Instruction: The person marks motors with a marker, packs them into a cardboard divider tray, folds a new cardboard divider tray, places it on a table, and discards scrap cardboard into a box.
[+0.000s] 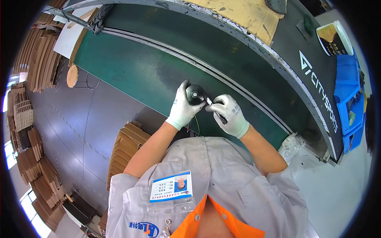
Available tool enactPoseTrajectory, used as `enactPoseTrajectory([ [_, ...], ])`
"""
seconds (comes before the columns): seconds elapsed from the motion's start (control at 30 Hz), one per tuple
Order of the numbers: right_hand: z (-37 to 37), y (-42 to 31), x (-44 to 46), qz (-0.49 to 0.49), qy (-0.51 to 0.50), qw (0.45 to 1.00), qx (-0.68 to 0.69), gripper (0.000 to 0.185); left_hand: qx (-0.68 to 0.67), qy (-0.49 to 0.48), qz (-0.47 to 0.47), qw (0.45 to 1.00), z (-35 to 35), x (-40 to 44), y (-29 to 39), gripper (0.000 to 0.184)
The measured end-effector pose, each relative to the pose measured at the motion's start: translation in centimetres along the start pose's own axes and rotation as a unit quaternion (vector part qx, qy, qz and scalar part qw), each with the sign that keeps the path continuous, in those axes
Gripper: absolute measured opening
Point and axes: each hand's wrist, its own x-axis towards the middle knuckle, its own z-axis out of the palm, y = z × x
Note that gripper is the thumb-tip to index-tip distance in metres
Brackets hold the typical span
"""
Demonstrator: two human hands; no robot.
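Observation:
My left hand [182,104], in a white glove, is wrapped round a black rounded part [195,95] with a small silver centre. A yellow-green wire [197,123] and a red one hang below that hand; where they start is hidden. My right hand [229,113], also gloved in white, grips a slim marker-like pen [209,100] with a pale front end and a dark barrel. The pen's front end is at the right side of the black part; whether it touches cannot be made out. Both hands are over the near edge of the green work surface.
Beneath my hands runs a green bench [131,59] with a metal rail [190,59] along it. A dark raised shelf [293,75] curves beyond, bearing a white bucket [335,38] near blue bins [349,95]. Cardboard [126,146] stands at left, with a round stool [72,76] farther off.

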Motion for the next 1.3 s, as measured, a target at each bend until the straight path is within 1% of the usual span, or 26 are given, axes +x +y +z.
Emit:
enactPoseTrajectory([
  [0.13, -0.8, -0.6, 0.3, 0.049, 0.044, 0.997, 0.028, 0.031, 0.009, 0.029, 0.019, 0.999, 0.4, -1.4, -1.6, 0.110],
  [0.2, -1.2, -0.9, 0.6, 0.083, 0.076, 0.990, 0.087, 0.028, 0.036, 0.032, -0.044, 0.998, 1.1, -2.3, -3.8, 0.111],
  [0.23, -1.6, -1.3, 0.8, 0.081, 0.078, 0.990, 0.083, 0.026, 0.031, 0.032, -0.042, 0.998, 1.4, -2.7, -4.6, 0.111],
  [0.3, -2.5, -2.7, 1.5, 0.071, 0.099, 0.990, 0.073, 0.025, -0.023, -0.033, -0.201, 0.979, 2.0, -3.7, -6.2, 0.101],
  [0.33, -3.3, -3.7, 2.0, 0.061, 0.124, 0.988, 0.065, 0.025, -0.023, -0.071, -0.251, 0.965, 2.1, -4.2, -6.7, 0.094],
  [0.37, -4.9, -4.7, 2.7, 0.030, 0.134, 0.990, 0.008, 0.029, -0.026, -0.110, -0.289, 0.950, 2.3, -4.1, -7.0, 0.087],
  [0.4, -6.4, -5.5, 3.8, -0.026, 0.170, 0.985, -0.016, 0.036, -0.039, -0.107, -0.273, 0.955, 4.1, -4.4, -10.1, 0.073],
  [0.5, -13.4, -7.4, 8.1, -0.063, 0.216, 0.954, -0.197, 0.049, -0.230, -0.158, -0.320, 0.905, 7.0, -4.8, -13.5, 0.048],
  [0.57, -16.1, -5.5, 11.0, -0.026, 0.248, 0.927, -0.280, 0.051, -0.235, -0.203, -0.342, 0.887, 6.1, -4.3, -12.1, 0.039],
  [0.6, -17.3, -4.4, 12.4, 0.008, 0.241, 0.916, -0.320, 0.052, -0.281, -0.210, -0.363, 0.863, 5.8, -4.1, -11.8, 0.036],
  [0.7, -19.0, -0.6, 14.8, 0.049, 0.206, 0.899, -0.384, 0.054, -0.274, -0.226, -0.376, 0.856, 3.6, -3.9, -11.7, 0.034],
  [0.73, -19.1, 0.2, 15.2, 0.075, 0.203, 0.901, -0.376, 0.055, -0.331, -0.192, -0.355, 0.853, 2.9, -4.0, -11.5, 0.034],
  [0.77, -19.3, 0.8, 15.3, 0.081, 0.182, 0.901, -0.385, 0.058, -0.297, -0.185, -0.299, 0.888, 2.6, -4.1, -12.8, 0.030],
  [0.8, -18.9, 0.7, 15.3, 0.046, 0.203, 0.889, -0.408, 0.060, -0.277, -0.189, -0.339, 0.879, -0.7, -3.6, -8.8, 0.027],
  [0.83, -18.4, 1.2, 14.6, 0.034, 0.221, 0.891, -0.396, 0.062, -0.346, -0.187, -0.408, 0.824, -2.7, -3.5, -6.8, 0.025],
  [0.87, -17.3, -0.6, 14.4, -0.001, 0.243, 0.863, -0.443, 0.061, -0.347, -0.207, -0.405, 0.820, -2.3, -3.6, -8.7, 0.046],
  [0.9, -15.6, -2.9, 13.8, 0.025, 0.262, 0.886, -0.381, 0.056, -0.390, -0.201, -0.437, 0.785, -2.3, -3.9, -8.5, 0.058],
  [0.93, -13.2, -4.7, 12.8, -0.016, 0.278, 0.916, -0.288, 0.050, -0.432, -0.187, -0.464, 0.751, -1.9, -3.7, -8.0, 0.072],
  [1.0, -9.0, -5.0, 10.2, 0.019, 0.153, 0.980, -0.130, 0.048, -0.529, -0.157, -0.470, 0.690, 0.6, -3.5, -7.3, 0.101],
  [1.03, -6.3, -4.9, 10.4, 0.047, 0.064, 0.995, -0.053, 0.049, -0.568, -0.138, -0.489, 0.648, 0.9, -3.0, -5.7, 0.107],
  [1.07, -3.1, -3.4, 11.1, 0.139, 0.016, 0.988, 0.062, 0.055, -0.598, -0.101, -0.489, 0.628, 2.4, -2.7, -5.4, 0.109],
  [1.1, -0.3, -1.6, 11.6, 0.227, -0.039, 0.960, 0.161, 0.063, -0.650, -0.106, -0.466, 0.591, 3.8, -2.4, -5.8, 0.118],
  [1.13, 1.4, 0.5, 11.4, 0.210, -0.061, 0.958, 0.185, 0.063, -0.652, -0.083, -0.449, 0.605, 4.7, -2.1, -5.8, 0.119],
  [1.2, 3.7, 4.7, 9.9, 0.281, -0.155, 0.895, 0.310, 0.075, -0.672, -0.056, -0.413, 0.613, 5.4, -2.1, -5.5, 0.117],
  [1.23, 4.5, 5.6, 9.3, 0.319, -0.208, 0.850, 0.363, 0.082, -0.690, -0.054, -0.390, 0.607, 6.6, -2.1, -6.0, 0.109],
  [1.3, 3.6, 3.6, 8.9, 0.307, -0.244, 0.850, 0.352, 0.082, -0.730, -0.044, -0.382, 0.565, 7.3, -2.1, -5.8, 0.097],
])
